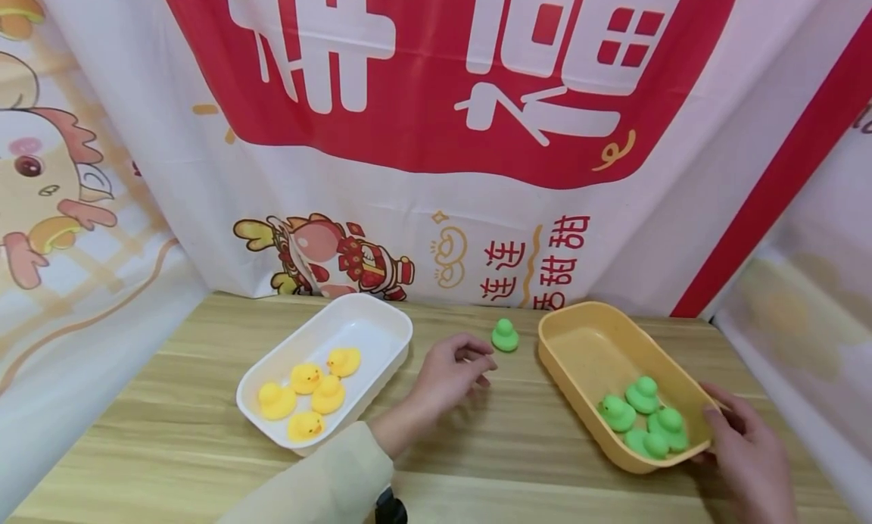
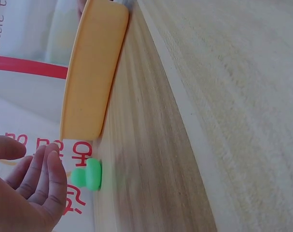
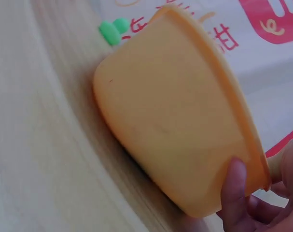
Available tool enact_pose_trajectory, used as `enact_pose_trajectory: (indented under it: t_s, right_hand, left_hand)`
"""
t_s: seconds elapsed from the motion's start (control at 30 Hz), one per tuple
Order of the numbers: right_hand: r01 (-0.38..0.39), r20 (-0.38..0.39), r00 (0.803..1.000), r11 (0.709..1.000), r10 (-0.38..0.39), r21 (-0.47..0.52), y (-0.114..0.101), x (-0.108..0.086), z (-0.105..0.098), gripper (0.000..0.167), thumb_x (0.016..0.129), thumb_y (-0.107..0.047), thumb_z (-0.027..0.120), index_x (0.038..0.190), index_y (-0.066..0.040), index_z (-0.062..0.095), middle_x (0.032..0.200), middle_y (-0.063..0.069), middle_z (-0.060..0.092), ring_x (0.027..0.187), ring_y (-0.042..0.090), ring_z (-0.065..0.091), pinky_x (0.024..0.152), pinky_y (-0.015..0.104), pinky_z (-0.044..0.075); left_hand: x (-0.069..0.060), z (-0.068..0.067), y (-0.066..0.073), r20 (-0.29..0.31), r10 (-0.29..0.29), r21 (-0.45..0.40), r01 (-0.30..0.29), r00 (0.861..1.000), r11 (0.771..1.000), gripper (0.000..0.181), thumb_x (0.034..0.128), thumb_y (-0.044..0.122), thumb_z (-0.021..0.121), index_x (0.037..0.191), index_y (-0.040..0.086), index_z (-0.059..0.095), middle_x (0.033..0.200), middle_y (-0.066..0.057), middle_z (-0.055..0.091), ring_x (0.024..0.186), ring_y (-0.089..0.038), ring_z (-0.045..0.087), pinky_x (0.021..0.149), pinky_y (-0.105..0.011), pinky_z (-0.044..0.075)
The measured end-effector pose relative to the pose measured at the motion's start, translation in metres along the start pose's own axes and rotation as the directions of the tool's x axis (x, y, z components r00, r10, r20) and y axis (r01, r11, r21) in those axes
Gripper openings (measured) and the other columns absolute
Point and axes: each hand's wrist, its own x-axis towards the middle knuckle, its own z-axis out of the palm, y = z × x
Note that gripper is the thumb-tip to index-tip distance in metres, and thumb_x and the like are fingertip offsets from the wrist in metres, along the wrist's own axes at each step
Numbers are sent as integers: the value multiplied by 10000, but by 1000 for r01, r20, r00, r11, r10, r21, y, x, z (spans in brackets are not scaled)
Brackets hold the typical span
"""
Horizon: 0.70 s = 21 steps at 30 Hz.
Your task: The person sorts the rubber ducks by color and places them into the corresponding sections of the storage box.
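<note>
My left hand (image 1: 453, 372) hovers over the table just left of a lone green rubber duck (image 1: 505, 335). Its fingers are loosely bent and hold nothing; in the left wrist view a gap shows between thumb and fingers, with the duck (image 2: 87, 174) beyond the fingertips. At the right, my right hand (image 1: 745, 448) grips the near right corner of an orange-yellow bin (image 1: 572, 342), thumb at the rim. Several green ducks (image 1: 643, 394) lie in the near end of that bin. In the right wrist view, fingers (image 3: 234, 188) press against the bin's outer wall.
A white bin (image 1: 368, 319) stands on the left with several yellow rubber ducks (image 1: 275, 400) inside. The wooden table (image 1: 477, 448) runs back to a printed cloth (image 1: 409, 221) hanging behind it. Cloth also hangs at both sides.
</note>
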Motion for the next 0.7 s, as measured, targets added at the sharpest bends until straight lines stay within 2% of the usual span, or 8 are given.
enact_pose_trajectory:
  t_s: [0.17, 0.27, 0.33, 0.5, 0.7]
  right_hand:
    - [-74, 71, 996, 975, 60, 211, 0, 1, -2, 549, 1119, -404, 533, 1643, -259, 460, 943, -305, 602, 808, -22, 640, 627, 238, 598]
    - [-83, 109, 993, 957, 55, 277, 2, 2, -4, 558, 1119, -402, 538, 1651, -262, 445, 939, -320, 627, 812, -23, 657, 622, 243, 599]
    - [-94, 128, 990, 946, 57, 309, 4, 2, -5, 520, 1118, -402, 545, 1626, -317, 475, 944, -328, 638, 822, -25, 666, 626, 253, 604]
    - [-88, 161, 987, 923, 29, 374, 10, 3, -7, 331, 1103, -394, 589, 1420, -473, 641, 975, -341, 663, 850, -40, 674, 633, 261, 611]
    - [-119, 202, 979, 876, 25, 467, 13, 6, -8, 229, 1085, -381, 633, 1245, -509, 735, 994, -318, 703, 843, -3, 717, 631, 286, 619]
  left_hand:
    - [0, -2, 1, 14, -16, -19, 16, 1000, 1000, 166, 1022, 111, 679, 1171, 58, 727, 1024, -77, 778, 829, -171, 743, 780, -408, 649]
    - [0, -2, 0, 21, -23, -28, 23, 1000, 999, 174, 1023, 100, 668, 1181, 48, 722, 1021, -80, 779, 832, -180, 745, 778, -402, 648]
    - [0, -2, -2, 22, -25, -32, 26, 999, 999, 174, 1022, 91, 660, 1178, 44, 721, 1013, -86, 785, 841, -213, 756, 768, -393, 644]
    - [1, -1, -5, 15, -31, -33, 31, 999, 999, 173, 1017, 86, 660, 1170, 35, 721, 995, -98, 790, 878, -297, 775, 736, -374, 635]
    - [7, 0, -9, 3, -57, -36, 57, 998, 998, 196, 1032, 108, 653, 1198, 25, 716, 987, -88, 788, 894, -311, 774, 721, -349, 625]
